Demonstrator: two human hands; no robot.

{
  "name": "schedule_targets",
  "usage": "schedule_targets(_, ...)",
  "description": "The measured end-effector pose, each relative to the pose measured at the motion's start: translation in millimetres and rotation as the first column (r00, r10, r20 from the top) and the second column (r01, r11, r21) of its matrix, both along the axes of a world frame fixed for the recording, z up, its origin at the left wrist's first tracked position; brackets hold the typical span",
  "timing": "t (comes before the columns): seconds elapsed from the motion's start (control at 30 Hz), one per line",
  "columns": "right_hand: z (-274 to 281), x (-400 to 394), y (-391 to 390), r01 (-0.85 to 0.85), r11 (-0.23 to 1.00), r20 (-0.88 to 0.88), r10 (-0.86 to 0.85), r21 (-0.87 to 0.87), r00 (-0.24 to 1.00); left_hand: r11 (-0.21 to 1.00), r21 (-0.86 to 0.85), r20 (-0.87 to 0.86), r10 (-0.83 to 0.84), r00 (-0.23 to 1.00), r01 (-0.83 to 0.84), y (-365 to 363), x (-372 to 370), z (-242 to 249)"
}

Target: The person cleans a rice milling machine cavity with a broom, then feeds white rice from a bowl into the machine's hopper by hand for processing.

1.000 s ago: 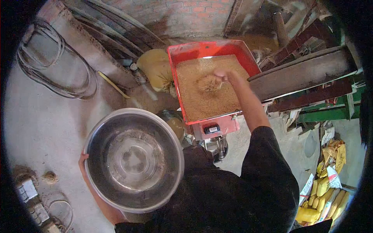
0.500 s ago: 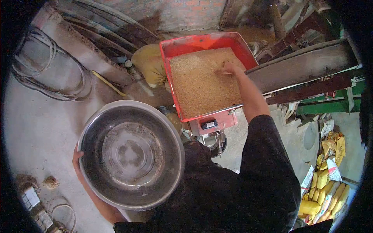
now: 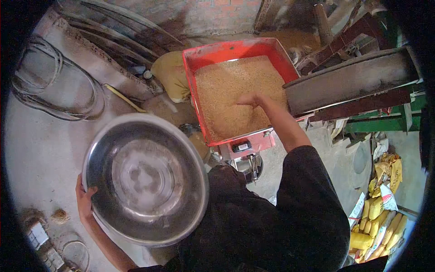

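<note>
My left hand (image 3: 86, 201) grips the left rim of a large, round metal basin (image 3: 147, 229), its thumb over the edge and its fingers mostly hidden behind the wall. The basin is tilted towards me, with only stains and some residue on its bottom. My right hand (image 3: 254, 99) reaches into a red hopper (image 3: 231, 46) and touches the tan grain (image 3: 226, 79) heaped inside. The thumb side of that hand is stretched out, while the other fingers are partly sunk in the grain. It appears to hold nothing.
A dark metal chute (image 3: 353, 79) stands close to the hopper's right side. A full yellow sack (image 3: 170, 75) leans at its left. Coiled hose (image 3: 54, 88) and a yellow stick (image 3: 124, 98) lie on the left. Yellow sacks (image 3: 376, 211) are piled at lower right.
My right hand has moved left and towards me across the grain, leaving its surface disturbed. The basin, still in my left hand, has shifted slightly left.
</note>
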State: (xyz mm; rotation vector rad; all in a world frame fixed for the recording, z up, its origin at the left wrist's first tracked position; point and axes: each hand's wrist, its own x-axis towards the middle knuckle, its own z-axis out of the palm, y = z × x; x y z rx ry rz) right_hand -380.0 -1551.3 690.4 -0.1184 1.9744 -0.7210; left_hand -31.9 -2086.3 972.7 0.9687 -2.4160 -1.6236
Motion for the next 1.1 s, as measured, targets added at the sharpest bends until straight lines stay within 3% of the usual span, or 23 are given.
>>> schedule_targets(0.07,-10,-2,0,0.037,0.968,0.066,-0.021,-0.250,0.998,0.996,0.075,-0.043,-0.048,0.998,0.051,10,-12,5)
schedule_targets(0.1,-8,-9,-1,0.038,0.967,0.068,-0.022,-0.253,0.997,0.982,0.151,-0.091,-0.099,0.991,0.112,23,-22,9)
schedule_targets(0.17,12,-26,-2,0.158,0.927,0.447,0.012,-0.341,0.895,0.991,0.111,-0.123,-0.062,0.990,0.076,53,-38,5)
schedule_targets(0.2,32,-26,-2,0.168,0.925,0.452,0.005,-0.341,0.892,0.996,0.078,-0.158,-0.023,0.987,0.036,68,-46,1)
schedule_targets(0.27,70,-26,-2,0.392,0.890,0.180,-0.356,-0.232,0.917,0.996,0.085,-0.166,-0.012,0.986,0.027,90,-61,-12)
schedule_targets(0.3,64,-34,4,0.398,0.887,0.181,-0.363,-0.232,0.914,0.996,0.093,-0.182,0.011,0.983,0.006,101,-68,-18)
schedule_targets(0.37,49,-54,16,0.628,0.651,0.155,-0.632,-0.426,0.760,0.993,0.111,-0.159,-0.015,0.987,0.033,125,-82,-28)
schedule_targets(0.4,55,-57,18,0.625,0.655,0.155,-0.628,-0.424,0.763,0.990,0.129,-0.136,-0.037,0.990,0.055,136,-87,-30)
schedule_targets(0.47,87,-63,20,0.767,0.312,0.502,-0.609,-0.561,0.614,0.982,0.135,-0.095,-0.119,0.988,0.131,154,-98,-30)
schedule_targets(0.5,99,-67,30,0.764,0.314,0.500,-0.607,-0.564,0.618,0.966,0.144,-0.056,-0.209,0.976,0.215,160,-104,-30)
schedule_targets(0.6,143,-64,51,0.705,0.356,0.436,-0.591,-0.614,0.679,0.947,0.167,-0.039,-0.273,0.961,0.276,168,-108,-46)
schedule_targets(0.67,190,-51,39,0.694,0.253,0.265,-0.794,-0.674,0.547,0.937,0.120,-0.013,-0.328,0.945,0.327,174,-106,-40)
schedule_targets(0.7,209,-44,36,0.690,0.260,0.260,-0.791,-0.676,0.553,0.924,0.072,0.020,-0.379,0.925,0.376,176,-104,-38)
schedule_targets(0.77,232,-31,36,0.683,0.246,0.446,-0.599,-0.687,0.665,0.901,0.013,0.030,-0.433,0.901,0.433,180,-102,-37)
schedule_targets(0.8,229,-28,37,0.564,0.347,0.354,-0.511,-0.749,0.784,0.870,-0.044,0.049,-0.490,0.870,0.492,180,-100,-37)
schedule_targets(0.83,233,-18,28,0.561,0.355,0.353,-0.503,-0.748,0.789,0.875,-0.041,0.049,-0.481,0.876,0.482,180,-100,-43)
schedule_targets(0.9,236,15,-1,0.575,0.397,0.375,-0.476,-0.715,0.795,0.819,-0.192,0.005,-0.550,0.835,0.540,175,-102,-58)
schedule_targets(0.93,245,36,-13,0.504,0.478,0.300,-0.441,-0.720,0.846,0.824,-0.189,0.001,-0.544,0.839,0.534,176,-104,-57)
schedule_targets(0.97,253,56,-24,0.425,0.553,0.223,-0.397,-0.717,0.891,0.817,-0.258,0.006,-0.533,0.846,0.516,180,-107,-54)
schedule_targets(1.03,256,87,-47,0.433,0.609,0.170,-0.441,-0.664,0.881,0.807,-0.324,0.009,-0.518,0.855,0.493,191,-109,-48)
schedule_targets(1.1,258,104,-55,0.408,0.607,0.243,-0.339,-0.682,0.909,0.768,-0.530,-0.072,-0.465,0.883,0.361,207,-114,-41)
